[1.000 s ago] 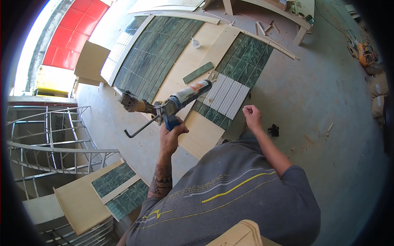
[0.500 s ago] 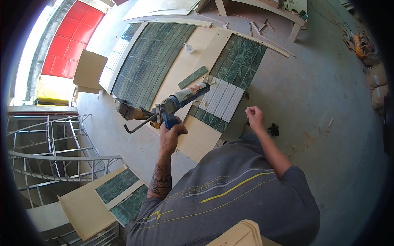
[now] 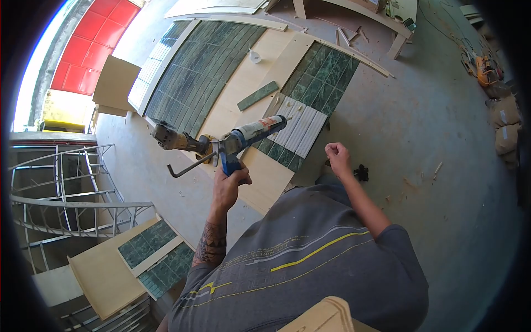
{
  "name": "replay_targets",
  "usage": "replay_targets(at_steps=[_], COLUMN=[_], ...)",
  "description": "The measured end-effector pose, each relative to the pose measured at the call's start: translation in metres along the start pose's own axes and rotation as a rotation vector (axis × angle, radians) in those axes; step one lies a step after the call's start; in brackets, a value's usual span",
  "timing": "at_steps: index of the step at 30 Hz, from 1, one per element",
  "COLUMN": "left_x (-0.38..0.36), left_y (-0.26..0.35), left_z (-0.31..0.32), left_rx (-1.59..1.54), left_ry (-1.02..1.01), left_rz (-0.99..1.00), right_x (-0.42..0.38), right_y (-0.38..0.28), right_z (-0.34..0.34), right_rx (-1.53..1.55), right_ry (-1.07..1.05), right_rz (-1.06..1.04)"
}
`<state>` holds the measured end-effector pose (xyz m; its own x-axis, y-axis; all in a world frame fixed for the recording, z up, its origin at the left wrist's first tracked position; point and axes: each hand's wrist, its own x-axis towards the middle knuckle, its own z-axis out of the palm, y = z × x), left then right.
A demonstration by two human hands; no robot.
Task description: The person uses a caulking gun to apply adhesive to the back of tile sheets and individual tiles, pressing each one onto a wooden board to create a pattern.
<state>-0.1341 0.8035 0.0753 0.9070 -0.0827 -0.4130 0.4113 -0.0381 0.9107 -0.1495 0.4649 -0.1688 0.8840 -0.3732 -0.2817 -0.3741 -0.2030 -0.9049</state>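
Observation:
My left hand [image 3: 228, 188] is wrapped round the blue handle of a caulking gun [image 3: 254, 130], which is loaded with a cartridge. Its nozzle points right, over a block of white ribbed strips [image 3: 301, 128] set among green marble tiles [image 3: 321, 77] on a wooden panel [image 3: 265, 180]. My right hand [image 3: 338, 157] hovers to the right of the panel's edge, fingers curled together; whatever they may hold is hidden. Beyond the gun's rod an angle grinder [image 3: 177, 139] rests at the panel's edge. A loose green tile strip [image 3: 258, 96] lies above the gun.
A white cup-like item [image 3: 254, 56] sits on the bare wood near a larger tiled area [image 3: 204, 66]. Metal ladders [image 3: 72, 205] stand at left, beside another tiled panel [image 3: 105, 265]. A wooden workbench [image 3: 354, 14] is at the back; wood scraps litter the floor.
The view has shifted slightly, so the background sits a little more to the left. The caulking gun's nozzle has moved slightly right and down. Both hands keep nearly the same pose.

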Motion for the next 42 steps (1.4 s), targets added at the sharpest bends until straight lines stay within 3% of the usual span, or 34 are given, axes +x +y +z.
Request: replay_targets(at_steps=[15,21,28,36,42], left_x=[-0.050,-0.017,0.034,-0.015,-0.043], left_y=[0.008,0.005,-0.018,0.011,0.005], left_z=[-0.028,0.012,0.043,0.009,-0.022], left_rx=[0.102,-0.053,0.005,0.006,0.211], left_ry=[0.017,-0.028,-0.070,-0.048,-0.029], left_rz=[-0.058,0.014,-0.001,-0.045,-0.100], right_x=[-0.028,-0.030,-0.030,-0.022,-0.026], right_y=[0.000,0.010,0.014,0.016,0.009], right_z=[0.010,0.010,0.008,0.014,0.025], right_rx=[0.023,0.024,0.026,0.075,0.065], right_ry=[-0.034,-0.025,-0.022,-0.014,-0.086], right_rz=[-0.034,0.004,-0.007,-0.014,0.034])
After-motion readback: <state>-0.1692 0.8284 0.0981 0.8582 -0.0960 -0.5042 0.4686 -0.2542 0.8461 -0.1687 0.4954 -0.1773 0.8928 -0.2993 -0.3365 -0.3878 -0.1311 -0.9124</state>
